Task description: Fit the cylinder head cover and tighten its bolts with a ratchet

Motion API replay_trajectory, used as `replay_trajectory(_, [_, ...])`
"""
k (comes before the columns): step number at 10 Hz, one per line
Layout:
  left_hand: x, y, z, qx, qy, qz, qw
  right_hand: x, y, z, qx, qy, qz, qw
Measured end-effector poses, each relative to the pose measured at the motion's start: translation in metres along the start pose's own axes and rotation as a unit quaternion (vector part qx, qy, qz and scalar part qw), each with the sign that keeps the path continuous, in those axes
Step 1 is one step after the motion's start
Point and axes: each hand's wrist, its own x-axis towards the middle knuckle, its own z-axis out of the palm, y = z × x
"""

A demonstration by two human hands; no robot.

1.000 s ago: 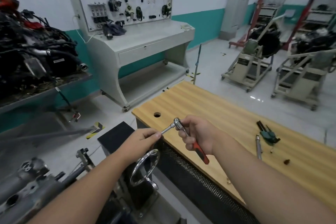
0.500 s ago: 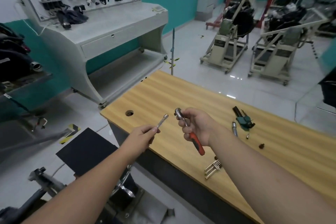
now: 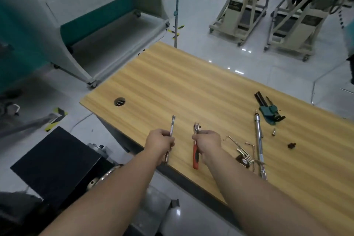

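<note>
Ratchet (image 3: 195, 145): red-handled, chrome head pointing away from me, held over the near edge of the wooden bench (image 3: 172, 82), my right hand (image 3: 207, 142) wrapped round its upper handle with fingers curled tight. Extension bar (image 3: 171, 133): slim chrome rod, just left of the ratchet and apart from it, pinched between thumb and fingers of my left hand (image 3: 160, 141), its square end pointing away from me. The two pieces are not joined; no socket shows on either. Cylinder head cover: not in view, so I cannot say where it sits or whether it is fitted. Bolts: none I can pick out for certain. Judgement on progress: tool preparation only; joining bar to ratchet, fitting the cover and tightening all appear to be left. Hex keys (image 3: 242, 154): brass-coloured set on a ring, on the bench just right of the ratchet. Long chrome tool (image 3: 258, 140): lying further right, parallel to my right forearm. Green key holder (image 3: 268, 110): beyond that tool, with black keys folded out. Small dark fitting (image 3: 291, 145): far right of the ratchet, alone. Small bit (image 3: 274, 132): between fitting and chrome tool. Cable hole (image 3: 119, 101): in the bench, left and beyond the ratchet. Black box (image 3: 55, 163): on the floor side, left of the ratchet.
</note>
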Motion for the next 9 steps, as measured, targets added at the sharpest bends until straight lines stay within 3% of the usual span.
replay_trajectory(2, [0.036,-0.015,0.029,0.069,0.021,-0.009,0.997,0.040,0.030,0.016,-0.093,0.014,-0.007,0.996])
replay_trajectory(5, [0.061,-0.027,0.053,0.180,-0.016,0.033,0.983,0.062,0.032,0.019,-0.178,0.031,-0.076,0.981])
replay_trajectory(9, [0.057,-0.029,0.038,0.156,-0.058,0.027,0.986,0.052,0.031,0.013,-0.209,0.009,-0.076,0.975])
